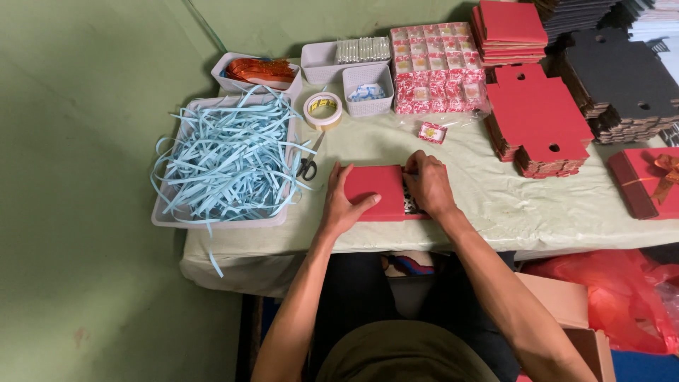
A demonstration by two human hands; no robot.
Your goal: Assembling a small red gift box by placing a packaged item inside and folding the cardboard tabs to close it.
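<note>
The table [537, 212] is crowded behind, with bare cloth only along its near edge, where a red box [375, 191] lies. The left hand [341, 205] presses it flat, fingers spread; the right hand [426, 185] pinches its right end. Left, a grey basket [164, 216] brims with blue paper shreds [226, 159]; scissors [307, 168] lie beside it.

Red box's [375, 192] right end under right hand [428, 185]; ribboned box [647, 180] cut off.

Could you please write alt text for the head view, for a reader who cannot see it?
A person's left hand and right hand press on a flat red box on a pale green table. A tray of blue paper shreds sits left.
</note>
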